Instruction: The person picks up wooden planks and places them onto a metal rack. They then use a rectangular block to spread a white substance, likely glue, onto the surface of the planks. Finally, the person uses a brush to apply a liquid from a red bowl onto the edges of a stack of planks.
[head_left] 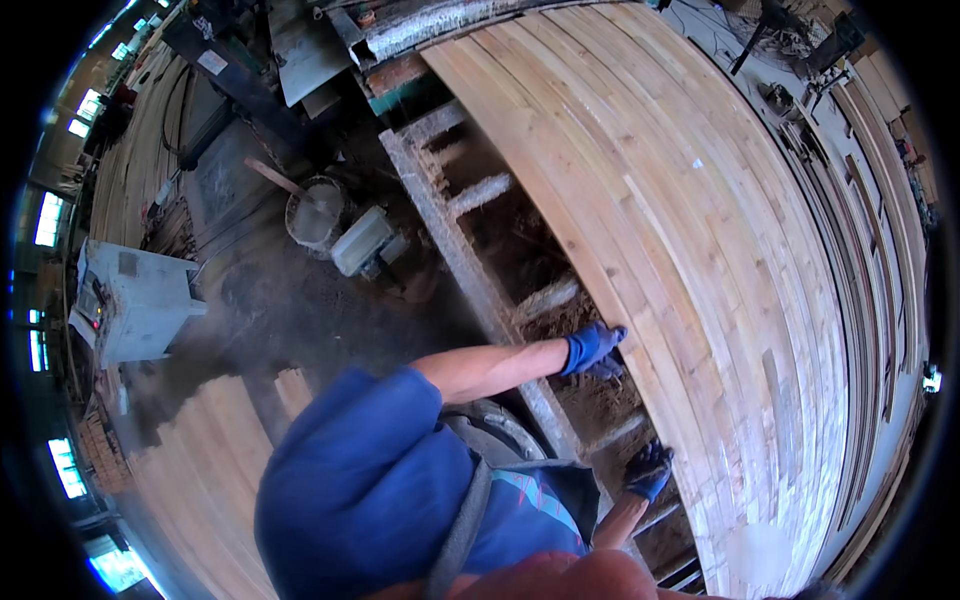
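Wood panel (680, 240) is laid top centre to lower right, long axis likewise, rightward of the fingers. Its left edge is touched by left hand (594, 350), right of frame centre, and right hand (650, 470), lower; neither nearer. Clenched or released: can't be told.

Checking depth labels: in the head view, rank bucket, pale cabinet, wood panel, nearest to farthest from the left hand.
1. Wood panel: right side; the left hand is at its near edge.
2. Bucket: up and left, on the floor side.
3. Pale cabinet: far left.
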